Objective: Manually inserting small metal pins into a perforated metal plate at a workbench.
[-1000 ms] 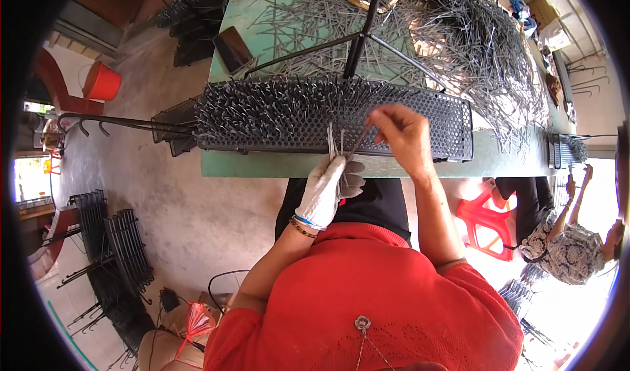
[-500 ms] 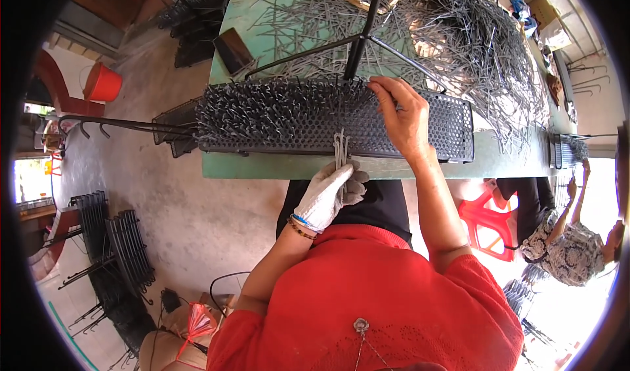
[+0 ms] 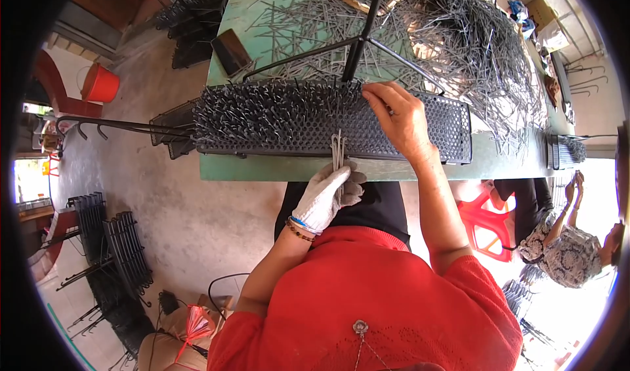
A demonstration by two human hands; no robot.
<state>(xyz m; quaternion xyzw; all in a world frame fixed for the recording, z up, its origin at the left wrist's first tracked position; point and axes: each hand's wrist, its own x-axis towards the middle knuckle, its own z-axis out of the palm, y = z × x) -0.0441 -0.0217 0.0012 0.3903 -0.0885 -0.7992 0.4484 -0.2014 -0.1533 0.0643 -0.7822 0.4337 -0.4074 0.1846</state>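
Observation:
A long black perforated metal panel (image 3: 384, 141) lies across the near edge of the green table. Its left half bristles with thin dark metal pins (image 3: 256, 114); the right part shows bare holes. My left hand (image 3: 323, 196), in a white glove, is closed around a small bundle of thin grey metal rods (image 3: 338, 151), whose tips point up at the panel's near edge. My bare right hand (image 3: 405, 123) reaches over the panel with thumb and forefinger pinched near its far edge, at the border of the pinned part. Whatever the pinch holds is too small to make out.
A heap of loose thin rods (image 3: 469, 40) covers the far right of the green table (image 3: 262, 167). A black metal frame (image 3: 359, 40) rises behind the panel. Hooked black racks (image 3: 125, 253) stand at the left. Another person (image 3: 564, 249) works at the right, beside a red stool (image 3: 487, 223).
My right hand has shifted slightly left along the panel's far edge. The left hand still grips its bundle, almost unmoved. The other person's hands have moved closer together.

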